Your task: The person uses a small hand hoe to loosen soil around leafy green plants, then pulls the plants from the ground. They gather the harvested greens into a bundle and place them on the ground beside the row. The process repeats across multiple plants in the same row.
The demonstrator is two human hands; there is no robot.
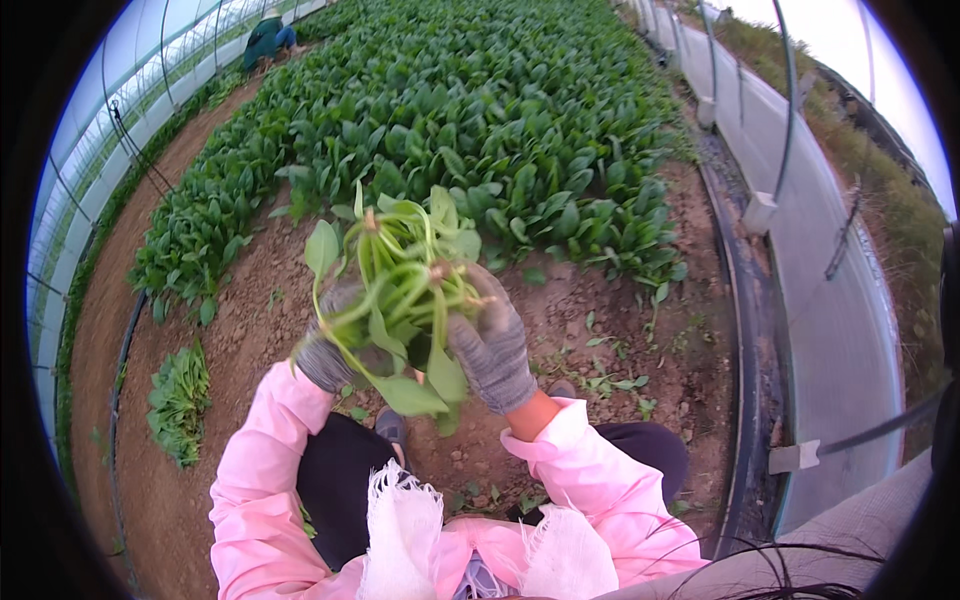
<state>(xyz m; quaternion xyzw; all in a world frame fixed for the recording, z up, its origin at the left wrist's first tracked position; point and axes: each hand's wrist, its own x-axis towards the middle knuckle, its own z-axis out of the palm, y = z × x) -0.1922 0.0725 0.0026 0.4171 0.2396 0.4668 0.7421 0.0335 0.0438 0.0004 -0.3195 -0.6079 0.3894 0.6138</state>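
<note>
A bunch of cut leafy greens (397, 300), which look like spinach, is held up between my two grey-gloved hands. Its pale, trimmed root ends face upward, and several leaves hang down at the front. My right hand (495, 352) grips the right side by the stems and root ends. On the left, my left hand (324, 361) closes around the bunch, its fingers mostly hidden behind leaves. Motion blurs the stems and fingertips a little. Below the bunch lies brown soil (465, 450) between my bent knees.
A dense bed of growing greens (480, 127) stretches ahead. One pile of picked greens (180, 405) lies at left beside a black hose (116, 420). Scattered leaves (611, 382) dot the soil at right, near the greenhouse's plastic side wall (832, 322). Another person (266, 41) crouches far left.
</note>
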